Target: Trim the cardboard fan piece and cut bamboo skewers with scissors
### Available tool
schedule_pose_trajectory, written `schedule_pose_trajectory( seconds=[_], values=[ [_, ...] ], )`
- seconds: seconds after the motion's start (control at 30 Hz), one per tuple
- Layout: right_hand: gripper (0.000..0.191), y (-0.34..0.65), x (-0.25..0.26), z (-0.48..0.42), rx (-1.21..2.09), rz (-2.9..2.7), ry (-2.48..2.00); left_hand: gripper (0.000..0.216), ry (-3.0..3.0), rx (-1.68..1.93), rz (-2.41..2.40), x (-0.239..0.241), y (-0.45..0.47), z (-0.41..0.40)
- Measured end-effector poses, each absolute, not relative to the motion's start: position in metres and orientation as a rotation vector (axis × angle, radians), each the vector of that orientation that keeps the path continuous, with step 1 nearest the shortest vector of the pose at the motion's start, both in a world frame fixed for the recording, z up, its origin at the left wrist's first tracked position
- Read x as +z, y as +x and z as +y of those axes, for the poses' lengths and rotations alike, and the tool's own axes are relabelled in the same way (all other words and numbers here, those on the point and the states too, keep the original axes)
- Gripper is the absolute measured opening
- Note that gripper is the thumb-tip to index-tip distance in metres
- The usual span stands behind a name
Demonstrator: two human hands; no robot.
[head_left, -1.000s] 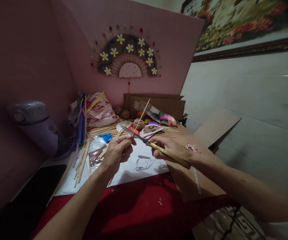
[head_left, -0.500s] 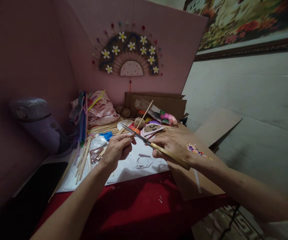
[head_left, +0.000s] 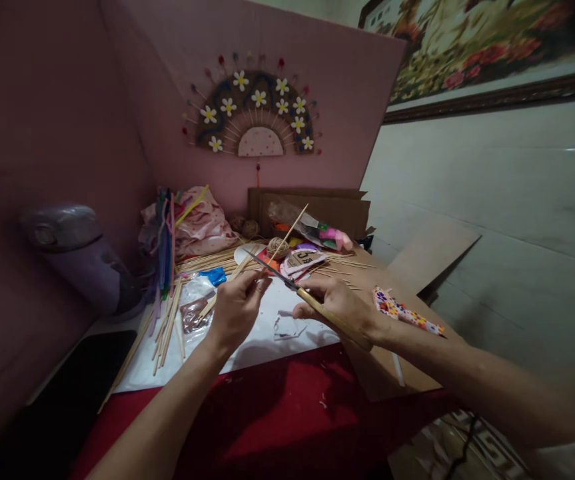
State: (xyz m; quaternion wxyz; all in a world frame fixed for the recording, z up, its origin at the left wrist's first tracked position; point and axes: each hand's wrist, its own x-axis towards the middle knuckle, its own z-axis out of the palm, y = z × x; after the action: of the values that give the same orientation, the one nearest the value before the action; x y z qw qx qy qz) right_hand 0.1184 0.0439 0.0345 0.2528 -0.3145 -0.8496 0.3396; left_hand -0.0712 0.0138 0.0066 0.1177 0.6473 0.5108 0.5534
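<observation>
My left hand point(head_left: 241, 303) pinches a thin wooden skewer point(head_left: 290, 231), which slants up and to the right from my fingertips. In my right hand point(head_left: 338, 301) is a pair of scissors point(head_left: 323, 311) with yellowish handles, my fingers wrapped round them. Their dark blades point to the upper left and meet the skewer just above my left fingertips; whether they bite into it I cannot tell. Below the hands lies a white sheet point(head_left: 262, 343) with thin grey-white scraps point(head_left: 288, 325) on it.
Loose wooden sticks point(head_left: 168, 327) lie at the left near a purple bottle-like container point(head_left: 84, 257). Behind are a twine ball point(head_left: 278, 248), pink cloth point(head_left: 204, 223) and cardboard point(head_left: 317, 208). A flower-decorated fan point(head_left: 260, 110) hangs on the pink board. Patterned fabric point(head_left: 407, 313) lies under my right forearm.
The view has shifted slightly. Both hands stay close together with the skewer and scissors; the scissor handles appear closer together, and more of the patterned fabric shows.
</observation>
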Motion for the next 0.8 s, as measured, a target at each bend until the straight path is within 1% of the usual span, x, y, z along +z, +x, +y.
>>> schedule_pose_trajectory(
  seconds=[0.07, 0.13, 0.2, 0.3, 0.4, 0.6, 0.8],
  values=[
    [0.039, 0.118, 0.034, 0.042, 0.960, -2.283, -0.872, 0.028, 2.036, 1.650, 1.610, 0.006, -0.070, 0.013],
    [0.036, 0.117, 0.034, 0.039, 1.003, -2.260, -0.871, 0.025, 2.087, 1.700, 1.674, 0.005, -0.068, 0.011],
    [0.034, 0.116, 0.033, 0.038, 1.027, -2.242, -0.857, 0.022, 2.073, 1.749, 1.692, 0.004, -0.068, 0.010],
    [0.033, 0.116, 0.029, 0.038, 1.022, -2.227, -0.856, 0.025, 1.970, 1.756, 1.668, 0.005, -0.069, 0.009],
    [0.033, 0.117, 0.024, 0.039, 1.032, -2.233, -0.875, 0.028, 1.745, 1.673, 1.559, 0.007, -0.072, 0.010],
    [0.033, 0.120, 0.022, 0.039, 1.099, -2.236, -0.868, 0.020, 1.144, 1.410, 1.213, 0.017, -0.079, 0.012],
    [0.032, 0.120, 0.027, 0.035, 1.170, -2.214, -0.844, 0.022, 0.970, 1.207, 0.956, 0.021, -0.089, 0.012]
  ],
)
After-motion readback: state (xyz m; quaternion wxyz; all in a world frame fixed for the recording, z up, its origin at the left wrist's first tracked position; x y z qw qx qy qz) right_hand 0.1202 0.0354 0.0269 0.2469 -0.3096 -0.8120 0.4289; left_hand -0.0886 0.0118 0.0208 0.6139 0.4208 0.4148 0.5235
